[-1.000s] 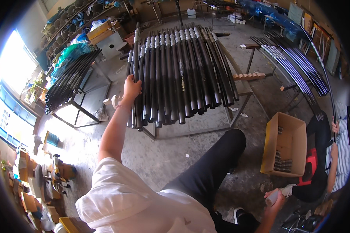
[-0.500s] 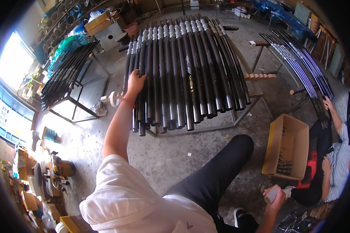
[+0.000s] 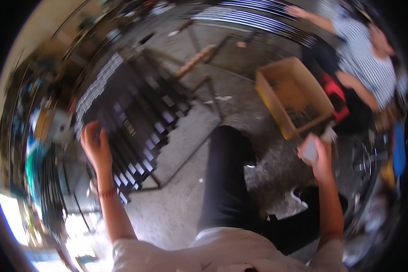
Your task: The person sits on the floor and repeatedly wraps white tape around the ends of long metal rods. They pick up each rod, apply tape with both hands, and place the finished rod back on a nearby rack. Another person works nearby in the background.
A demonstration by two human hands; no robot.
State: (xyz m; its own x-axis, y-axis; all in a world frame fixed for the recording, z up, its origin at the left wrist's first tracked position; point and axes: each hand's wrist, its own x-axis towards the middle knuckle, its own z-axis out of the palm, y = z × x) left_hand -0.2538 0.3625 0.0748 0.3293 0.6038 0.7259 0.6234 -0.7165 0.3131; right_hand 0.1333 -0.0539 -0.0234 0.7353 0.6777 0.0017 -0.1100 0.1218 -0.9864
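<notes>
Dark, glossy tubes (image 3: 143, 106) with pale bands at their far ends lie side by side on a metal-framed stand at the left, smeared by motion. My left hand (image 3: 96, 147), a red bead bracelet at its wrist, is raised by the left side of these tubes. Its fingers are apart and nothing is in them; whether it touches a tube I cannot tell. Low at the right, my right hand (image 3: 323, 158) is closed around a light grey cylindrical object (image 3: 309, 152), with a whitish, cloth-like piece (image 3: 329, 134) beside it.
A cardboard box (image 3: 271, 102) holding small dark pieces stands on the floor at the right. Beyond it sits a co-worker in a striped shirt (image 3: 365, 59), one hand by a second rack of rods (image 3: 249, 20). A wooden piece (image 3: 196, 61) juts from the tube stand.
My view has swung right, shifting the tubes left and the box toward the middle. My left hand has let go of the tubes and its fingers have spread. My right hand keeps its hold.
</notes>
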